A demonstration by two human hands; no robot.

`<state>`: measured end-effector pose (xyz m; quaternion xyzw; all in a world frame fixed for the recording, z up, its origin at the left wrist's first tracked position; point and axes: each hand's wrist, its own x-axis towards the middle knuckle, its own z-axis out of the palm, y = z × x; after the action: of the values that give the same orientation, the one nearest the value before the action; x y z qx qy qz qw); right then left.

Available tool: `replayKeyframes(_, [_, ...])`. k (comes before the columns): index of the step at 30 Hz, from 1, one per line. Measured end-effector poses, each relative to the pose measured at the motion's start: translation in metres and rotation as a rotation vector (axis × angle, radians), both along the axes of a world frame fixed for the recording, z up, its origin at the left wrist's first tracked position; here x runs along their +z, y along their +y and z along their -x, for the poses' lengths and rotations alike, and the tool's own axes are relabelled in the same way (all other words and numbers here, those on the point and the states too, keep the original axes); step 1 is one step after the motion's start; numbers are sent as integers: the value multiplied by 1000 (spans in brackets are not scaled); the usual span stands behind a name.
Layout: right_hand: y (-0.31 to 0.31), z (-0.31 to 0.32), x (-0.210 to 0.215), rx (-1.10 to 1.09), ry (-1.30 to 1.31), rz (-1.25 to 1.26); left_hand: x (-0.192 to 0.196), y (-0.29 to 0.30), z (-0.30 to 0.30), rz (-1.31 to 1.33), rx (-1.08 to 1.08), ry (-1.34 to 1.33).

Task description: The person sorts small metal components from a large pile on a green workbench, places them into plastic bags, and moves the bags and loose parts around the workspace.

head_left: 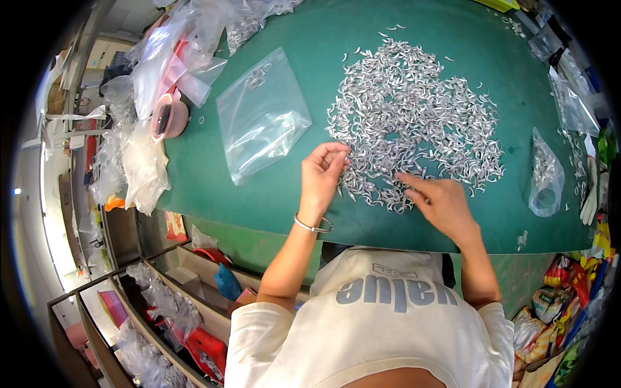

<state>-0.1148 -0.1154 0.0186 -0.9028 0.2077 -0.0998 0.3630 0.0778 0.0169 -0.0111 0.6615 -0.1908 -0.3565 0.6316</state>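
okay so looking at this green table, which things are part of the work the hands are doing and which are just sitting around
In hand:
left hand, fingers pinched at the pile's edge
right hand, fingers in the pile
pile of small silver metal pieces
green table

Lying about:
flat clear plastic bag
small filled bag
heap of bags
shelves below

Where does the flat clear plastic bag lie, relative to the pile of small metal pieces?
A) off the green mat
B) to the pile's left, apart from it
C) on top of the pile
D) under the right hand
B: the flat clear plastic bag lies on the green mat, left of the pile of small metal pieces, with bare mat between them.
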Motion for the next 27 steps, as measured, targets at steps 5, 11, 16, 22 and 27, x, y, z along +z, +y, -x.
replayKeyframes(5, [-4,0,-10,-49,84,128,13,5,-3,65,71,127])
replayKeyframes(11, [-22,16,-7,-382,120,140,9,7,7,-26,68,-242])
replayKeyframes(16, [-16,2,-9,-357,-93,-69,6,-6,13,-251,-138,-1031])
replayKeyframes(22, [-11,-11,-3,-296,-155,-456,11,-18,23,-313,-155,-1057])
replayKeyframes(27, [-2,-12,-6,-304,-161,-919,22,-13,37,-121,-108,-674])
